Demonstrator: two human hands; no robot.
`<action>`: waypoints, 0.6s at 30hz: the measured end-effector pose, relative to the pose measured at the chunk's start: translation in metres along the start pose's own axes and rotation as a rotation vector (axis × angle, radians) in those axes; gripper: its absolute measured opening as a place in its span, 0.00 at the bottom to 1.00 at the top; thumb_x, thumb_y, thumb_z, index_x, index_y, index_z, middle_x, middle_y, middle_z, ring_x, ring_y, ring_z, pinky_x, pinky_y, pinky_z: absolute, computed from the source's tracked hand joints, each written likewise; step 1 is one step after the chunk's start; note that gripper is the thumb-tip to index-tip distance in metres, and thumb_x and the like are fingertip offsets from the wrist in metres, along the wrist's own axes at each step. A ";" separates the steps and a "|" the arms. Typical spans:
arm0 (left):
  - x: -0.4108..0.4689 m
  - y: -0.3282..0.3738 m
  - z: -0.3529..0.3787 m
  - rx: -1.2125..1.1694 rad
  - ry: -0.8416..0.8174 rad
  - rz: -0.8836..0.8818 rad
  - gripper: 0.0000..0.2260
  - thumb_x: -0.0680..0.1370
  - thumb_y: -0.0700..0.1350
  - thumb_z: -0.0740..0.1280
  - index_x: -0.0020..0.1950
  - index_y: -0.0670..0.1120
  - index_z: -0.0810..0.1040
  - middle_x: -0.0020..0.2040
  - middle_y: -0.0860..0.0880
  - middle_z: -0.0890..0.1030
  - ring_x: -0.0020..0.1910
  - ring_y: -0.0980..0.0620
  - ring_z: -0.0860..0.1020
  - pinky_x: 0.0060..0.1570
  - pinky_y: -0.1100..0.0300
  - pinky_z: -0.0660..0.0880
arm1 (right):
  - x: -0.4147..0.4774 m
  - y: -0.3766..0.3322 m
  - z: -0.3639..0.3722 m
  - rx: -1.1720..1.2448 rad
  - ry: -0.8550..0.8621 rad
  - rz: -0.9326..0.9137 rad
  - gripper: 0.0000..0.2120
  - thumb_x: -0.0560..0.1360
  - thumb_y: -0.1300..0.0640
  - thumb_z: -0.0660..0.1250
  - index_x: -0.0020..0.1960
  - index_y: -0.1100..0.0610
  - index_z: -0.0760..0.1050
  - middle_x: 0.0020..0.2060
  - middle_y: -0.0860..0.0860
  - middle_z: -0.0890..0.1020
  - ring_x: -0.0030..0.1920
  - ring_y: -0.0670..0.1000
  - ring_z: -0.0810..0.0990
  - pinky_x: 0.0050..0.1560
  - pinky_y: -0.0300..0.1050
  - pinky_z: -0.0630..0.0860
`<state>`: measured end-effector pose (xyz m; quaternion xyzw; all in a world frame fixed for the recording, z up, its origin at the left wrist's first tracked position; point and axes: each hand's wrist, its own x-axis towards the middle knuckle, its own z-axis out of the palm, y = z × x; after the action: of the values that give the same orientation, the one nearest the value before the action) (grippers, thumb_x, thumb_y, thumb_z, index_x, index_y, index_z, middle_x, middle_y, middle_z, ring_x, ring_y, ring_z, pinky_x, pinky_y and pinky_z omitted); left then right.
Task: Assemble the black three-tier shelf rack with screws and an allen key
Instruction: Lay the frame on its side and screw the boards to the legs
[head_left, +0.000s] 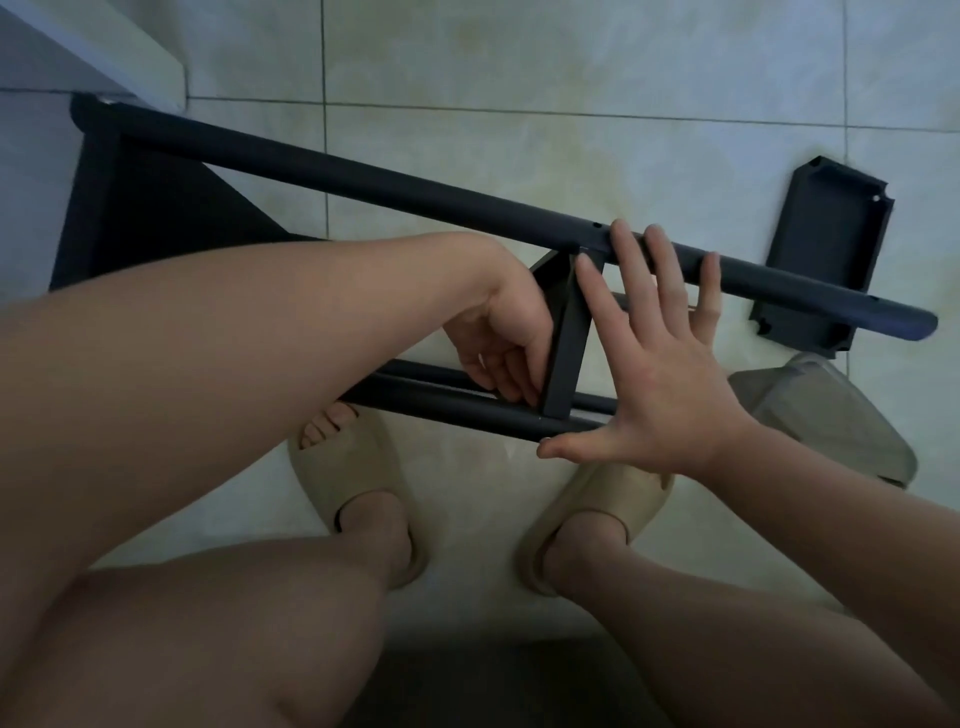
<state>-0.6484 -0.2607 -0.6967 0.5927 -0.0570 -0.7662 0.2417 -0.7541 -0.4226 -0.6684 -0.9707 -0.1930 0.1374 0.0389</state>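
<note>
The black rack lies on its side across the tiled floor. Its upper pole (395, 187) runs from far left to right, and a lower pole (467, 413) sits near my feet. A black shelf panel (569, 338) stands edge-on between the two poles. My left hand (498, 343) reaches in from the left with curled fingers at the panel's lower corner; what it holds is hidden. My right hand (660, 364) is spread flat, fingertips on the upper pole, thumb by the lower pole. Another shelf (130, 208) is fixed at the rack's far left end.
A loose black shelf tray (826, 254) lies on the floor at the right, partly under the pole's end. A clear plastic bag (831, 415) sits below it. My feet in beige slippers (353, 478) stand under the rack. A white wall corner (114, 47) is at top left.
</note>
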 end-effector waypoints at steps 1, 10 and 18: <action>0.001 0.000 0.001 -0.003 0.000 0.001 0.06 0.78 0.38 0.67 0.52 0.44 0.82 0.44 0.49 0.84 0.50 0.51 0.80 0.59 0.54 0.73 | 0.000 0.000 0.000 0.001 0.003 -0.002 0.66 0.61 0.13 0.56 0.83 0.58 0.49 0.82 0.61 0.47 0.81 0.65 0.42 0.75 0.74 0.37; 0.000 -0.008 0.000 -0.080 0.035 0.098 0.14 0.77 0.34 0.68 0.62 0.41 0.80 0.50 0.48 0.85 0.52 0.50 0.82 0.60 0.51 0.75 | 0.004 0.003 0.000 0.002 0.016 -0.005 0.67 0.60 0.14 0.57 0.83 0.58 0.49 0.82 0.61 0.47 0.81 0.65 0.43 0.75 0.72 0.35; 0.001 -0.011 -0.004 -0.004 0.019 0.086 0.12 0.77 0.39 0.70 0.60 0.46 0.81 0.51 0.51 0.86 0.53 0.53 0.82 0.55 0.54 0.76 | 0.003 0.004 0.003 0.010 0.033 -0.016 0.66 0.61 0.14 0.56 0.83 0.58 0.49 0.82 0.61 0.47 0.81 0.65 0.43 0.75 0.72 0.36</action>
<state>-0.6484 -0.2508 -0.7028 0.5967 -0.0785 -0.7494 0.2760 -0.7506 -0.4247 -0.6722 -0.9711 -0.1995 0.1221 0.0479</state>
